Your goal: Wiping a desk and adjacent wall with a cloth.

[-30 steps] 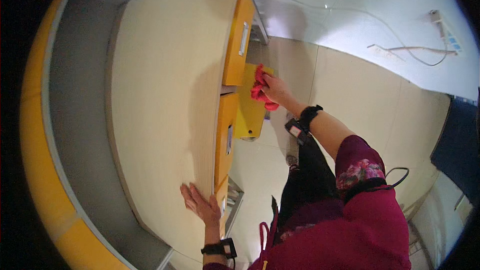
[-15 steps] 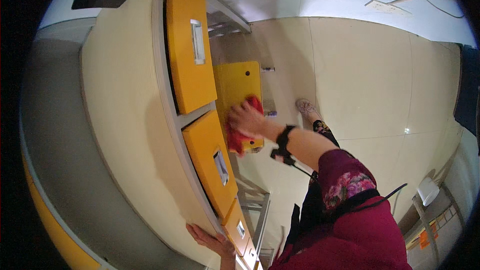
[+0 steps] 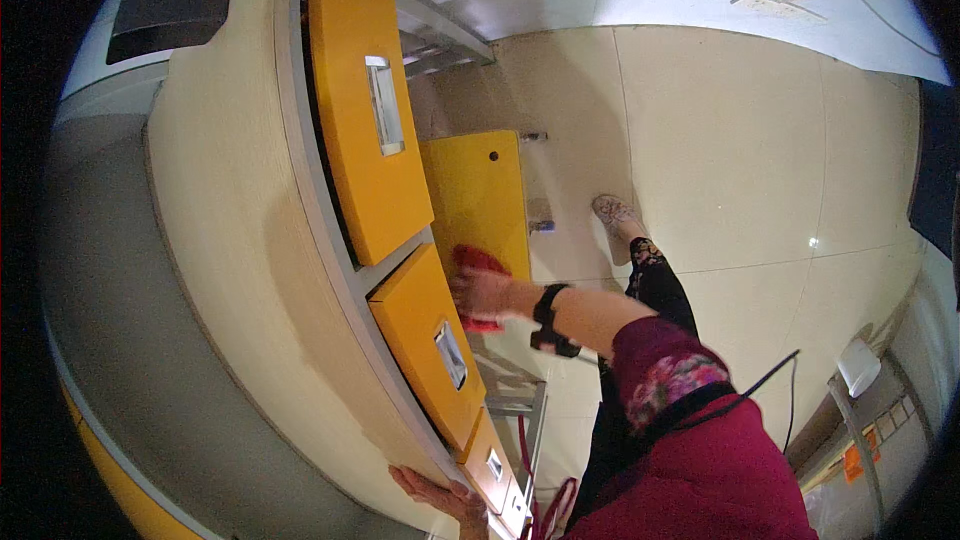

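Observation:
My right hand (image 3: 484,294), with a black band round its wrist, is closed on a red cloth (image 3: 480,262). The cloth lies at the near end of a flat yellow panel (image 3: 480,185) that sits low beside the desk drawers. A small dark round spot marks the panel's far corner. Part of the cloth and my fingertips are hidden behind the hand and a drawer front. At the bottom, my left hand (image 3: 435,493) rests with fingers stretched out on the edge of the pale desk top (image 3: 225,170).
Several orange-yellow drawer fronts (image 3: 365,180) with metal pulls line the desk's side. A dark box-like object (image 3: 170,15) is at the desk's far end. A power strip (image 3: 778,6) lies at the far right. My shoe (image 3: 613,210) is on the tiled floor (image 3: 720,150).
My right hand and the red cloth have moved nearer to me along the yellow panel, baring more of it. My left hand stays at the desk edge. The view has shifted slightly.

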Motion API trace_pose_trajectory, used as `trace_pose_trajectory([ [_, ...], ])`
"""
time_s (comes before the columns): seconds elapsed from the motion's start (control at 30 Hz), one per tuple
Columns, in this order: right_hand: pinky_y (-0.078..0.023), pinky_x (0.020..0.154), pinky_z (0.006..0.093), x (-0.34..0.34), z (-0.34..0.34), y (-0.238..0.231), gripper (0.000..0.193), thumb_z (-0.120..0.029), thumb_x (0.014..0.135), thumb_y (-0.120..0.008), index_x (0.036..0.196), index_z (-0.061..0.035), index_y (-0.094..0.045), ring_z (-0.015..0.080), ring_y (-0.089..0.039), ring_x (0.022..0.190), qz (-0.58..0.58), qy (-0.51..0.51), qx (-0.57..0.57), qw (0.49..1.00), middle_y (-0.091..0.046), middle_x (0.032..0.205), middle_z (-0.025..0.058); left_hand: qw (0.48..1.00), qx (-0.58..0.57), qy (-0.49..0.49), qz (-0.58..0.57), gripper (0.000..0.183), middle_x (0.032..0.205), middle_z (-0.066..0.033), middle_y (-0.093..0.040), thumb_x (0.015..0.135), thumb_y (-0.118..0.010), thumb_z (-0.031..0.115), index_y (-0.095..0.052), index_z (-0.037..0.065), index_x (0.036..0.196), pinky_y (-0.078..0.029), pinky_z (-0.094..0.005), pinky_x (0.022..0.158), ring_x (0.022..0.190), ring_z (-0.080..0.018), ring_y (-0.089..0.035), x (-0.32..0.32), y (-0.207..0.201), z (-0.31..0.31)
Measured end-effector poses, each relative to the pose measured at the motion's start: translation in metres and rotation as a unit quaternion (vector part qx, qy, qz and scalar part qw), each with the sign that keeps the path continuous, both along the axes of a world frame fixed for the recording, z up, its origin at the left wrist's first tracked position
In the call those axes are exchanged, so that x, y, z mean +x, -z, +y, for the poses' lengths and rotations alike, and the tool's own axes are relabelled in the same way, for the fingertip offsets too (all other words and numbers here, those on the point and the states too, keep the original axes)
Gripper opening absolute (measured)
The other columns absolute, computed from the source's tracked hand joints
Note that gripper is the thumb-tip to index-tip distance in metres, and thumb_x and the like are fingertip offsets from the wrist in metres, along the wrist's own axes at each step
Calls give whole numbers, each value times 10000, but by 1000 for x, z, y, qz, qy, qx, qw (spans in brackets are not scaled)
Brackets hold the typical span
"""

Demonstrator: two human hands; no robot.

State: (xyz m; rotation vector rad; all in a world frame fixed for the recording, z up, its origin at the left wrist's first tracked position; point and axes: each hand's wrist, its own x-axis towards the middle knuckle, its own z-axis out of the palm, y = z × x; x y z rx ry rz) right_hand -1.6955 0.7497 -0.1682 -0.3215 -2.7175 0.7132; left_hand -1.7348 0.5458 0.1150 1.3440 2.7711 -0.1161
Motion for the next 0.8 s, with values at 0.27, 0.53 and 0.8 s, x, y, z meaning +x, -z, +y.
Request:
trace_pose_trajectory([
  [0.27, -355, 829, 418, 106, 175, -8, 346, -173, 713, -489, 1047, -84, -501, 266, -407, 1025, -170, 361, -12, 917, -449, 1110, 96, 999, 38, 23, -23, 731, 1306, -274, -178, 811, -217, 585, -219, 36, 1294, -191, -559, 914, 1188, -426, -217, 3, 11, 4],
  [0.53, -385, 824, 390, 109, 117, -25, 376, -144, 733, -490, 1099, -57, -484, 304, -402, 1070, -164, 315, -147, 923, -415, 1188, 126, 1000, 9, 25, 14, 714, 1315, -239, -209, 821, -243, 556, -213, 18, 1290, -194, -527, 930, 1192, -410, -231, 5, 3, 7],
  [0.8, -420, 757, 316, 63, 278, -106, 335, -131, 811, -484, 1127, -28, -443, 192, -540, 842, 444, 403, -527, 602, -562, 935, 29, 999, 22, 22, 21, 761, 1293, -272, -228, 810, -207, 596, -240, -2, 1279, -191, -525, 927, 1181, -422, -250, 9, 9, 10],
])
